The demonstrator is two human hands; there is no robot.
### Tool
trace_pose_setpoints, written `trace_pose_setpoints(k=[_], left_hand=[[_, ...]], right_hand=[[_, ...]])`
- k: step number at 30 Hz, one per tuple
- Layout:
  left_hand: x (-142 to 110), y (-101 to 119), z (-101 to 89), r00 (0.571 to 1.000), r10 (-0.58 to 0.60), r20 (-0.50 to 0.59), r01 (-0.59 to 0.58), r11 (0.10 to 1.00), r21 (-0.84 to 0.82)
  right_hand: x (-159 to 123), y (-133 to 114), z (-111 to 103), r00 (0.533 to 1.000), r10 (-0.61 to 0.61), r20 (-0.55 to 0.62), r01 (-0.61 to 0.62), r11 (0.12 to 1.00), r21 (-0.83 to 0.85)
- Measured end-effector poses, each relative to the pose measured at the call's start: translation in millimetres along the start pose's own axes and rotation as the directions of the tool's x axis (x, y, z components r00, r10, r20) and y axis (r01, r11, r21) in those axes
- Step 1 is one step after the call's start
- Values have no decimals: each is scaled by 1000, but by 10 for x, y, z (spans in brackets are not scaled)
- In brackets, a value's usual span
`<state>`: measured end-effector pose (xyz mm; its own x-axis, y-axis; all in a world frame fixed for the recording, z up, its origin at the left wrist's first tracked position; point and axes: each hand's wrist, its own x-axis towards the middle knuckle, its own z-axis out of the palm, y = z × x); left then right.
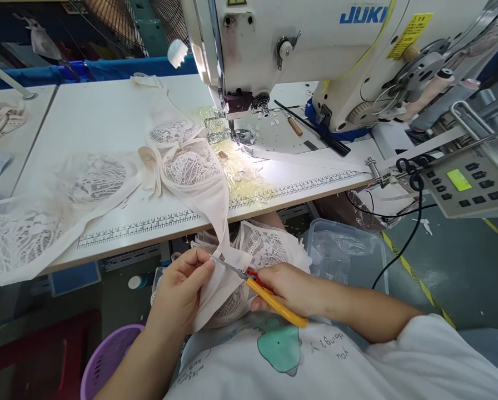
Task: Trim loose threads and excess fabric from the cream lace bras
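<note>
My left hand (182,289) pinches the edge of a pale lace bra (215,194) that runs from the table down over my lap. In my right hand (286,286) is a pair of scissors (274,303) with yellow and red handles. Their blades point left and lie at the strip of fabric beside my left fingertips; whether they are fully closed I cannot make out. More bra pieces with lace cups (265,247) rest on my lap under both hands. Another lace bra (94,178) is spread across the table's left side, its band over the front edge.
A JUKI sewing machine (274,50) stands at the back, its lamp lit over fabric scraps. A screwdriver (332,141) and an awl (294,126) lie by its base. A clear plastic bin (344,250) and a purple basket (107,350) stand below the ruler-marked table edge (182,219).
</note>
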<state>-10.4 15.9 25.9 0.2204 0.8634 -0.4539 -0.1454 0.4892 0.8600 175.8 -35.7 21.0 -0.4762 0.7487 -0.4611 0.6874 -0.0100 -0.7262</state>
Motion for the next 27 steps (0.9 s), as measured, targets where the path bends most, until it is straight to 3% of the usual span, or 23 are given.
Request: trace_pose_setpoints(k=[6, 12, 16, 20, 23, 25, 27], left_hand=[[-79, 29, -6, 999, 49, 21, -51, 996, 69], [-146, 64, 44, 999, 38, 28, -41, 991, 124], [-139, 55, 36, 999, 41, 28, -44, 989, 144], [-181, 79, 24, 998, 47, 40, -55, 977, 205], [-226, 104, 46, 992, 107, 60, -120, 951, 284], [-242, 102, 76, 976, 171, 133, -208, 908, 363], [-248, 79, 112, 947, 213, 240, -295, 872, 390]], right_hand=[[-47, -6, -30, 1000, 10, -6, -10, 1000, 12], [-65, -32, -104, 996, -73, -47, 67, 990, -124], [-42, -18, -72, 998, -39, -55, 33, 995, -93], [-42, 69, -76, 985, -32, -169, 28, 999, -22], [-68, 86, -152, 919, -68, -388, 93, 995, 46], [-90, 37, -207, 842, -129, -524, 213, 972, 103], [-107, -41, -237, 795, -195, -575, 341, 927, 157]])
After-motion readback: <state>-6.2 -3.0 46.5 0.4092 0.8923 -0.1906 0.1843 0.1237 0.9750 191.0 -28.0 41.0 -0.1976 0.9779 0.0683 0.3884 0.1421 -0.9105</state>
